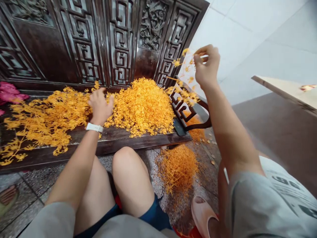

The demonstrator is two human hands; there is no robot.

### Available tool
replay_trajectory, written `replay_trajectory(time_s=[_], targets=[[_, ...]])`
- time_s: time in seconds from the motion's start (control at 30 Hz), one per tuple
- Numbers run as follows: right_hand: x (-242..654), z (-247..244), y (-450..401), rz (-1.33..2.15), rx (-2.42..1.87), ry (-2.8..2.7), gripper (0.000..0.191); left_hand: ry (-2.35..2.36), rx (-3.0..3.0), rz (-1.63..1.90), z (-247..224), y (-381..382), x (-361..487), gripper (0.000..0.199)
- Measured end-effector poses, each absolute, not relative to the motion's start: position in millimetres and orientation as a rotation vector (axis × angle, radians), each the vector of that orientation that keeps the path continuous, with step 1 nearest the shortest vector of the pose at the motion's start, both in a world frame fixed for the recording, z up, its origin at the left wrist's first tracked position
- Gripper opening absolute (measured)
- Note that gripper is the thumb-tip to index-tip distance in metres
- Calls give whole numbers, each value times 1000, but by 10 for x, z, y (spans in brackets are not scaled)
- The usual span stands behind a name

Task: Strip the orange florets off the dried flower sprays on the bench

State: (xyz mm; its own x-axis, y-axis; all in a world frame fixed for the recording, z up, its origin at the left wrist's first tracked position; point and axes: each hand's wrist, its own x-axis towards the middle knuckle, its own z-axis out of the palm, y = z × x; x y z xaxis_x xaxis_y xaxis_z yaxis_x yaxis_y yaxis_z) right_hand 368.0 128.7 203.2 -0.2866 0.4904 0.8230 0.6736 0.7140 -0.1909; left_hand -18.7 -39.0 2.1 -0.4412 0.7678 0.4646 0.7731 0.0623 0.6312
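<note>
Right hand [208, 64] raised, fingers pinching yellow flower sprig [176, 62] in air near tabletop [148, 141] right end. Left hand [100, 104] fingers loosely spread, between tangled sprig pile [54, 114] and flower heap [143, 107], both on tabletop.

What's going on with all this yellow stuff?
Someone is holding up a yellow sprig in the right hand. The left hand, fingers spread, is over the bench, between looser, branching stems and a dense yellow heap. A stringy orange clump lies on the floor.
</note>
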Motion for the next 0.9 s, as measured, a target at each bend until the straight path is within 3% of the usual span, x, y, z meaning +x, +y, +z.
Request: replay_trajectory(time_s=[0.1,0.23,0.4,0.57,0.63,0.73,0.9], targets=[[3227,1846,1019,-106,-823,-1993,27,-1939,-2068,-1754,163,-374,261,51],[2596,1534,658,132,-686,-2182,19,-1854,-2282,-2227,135,-256,542,70],[2060,1059,437,536,-705,-1996,22,-1879,-2150,-2729,-96,-126,540,40],[1823,515,453,871,-832,-1778,11,-1893,-1955,-3106,-184,-98,588,38],[1778,351,428,913,-907,-1687,23,-1929,-1952,-3065,-199,-104,618,35],[1783,219,336,1091,-1109,-1353,38,-2160,-1893,-2593,-228,-122,601,22],[1944,193,228,2060,-1090,-807,62,-2318,-1933,-1603,-230,-189,450,7]])
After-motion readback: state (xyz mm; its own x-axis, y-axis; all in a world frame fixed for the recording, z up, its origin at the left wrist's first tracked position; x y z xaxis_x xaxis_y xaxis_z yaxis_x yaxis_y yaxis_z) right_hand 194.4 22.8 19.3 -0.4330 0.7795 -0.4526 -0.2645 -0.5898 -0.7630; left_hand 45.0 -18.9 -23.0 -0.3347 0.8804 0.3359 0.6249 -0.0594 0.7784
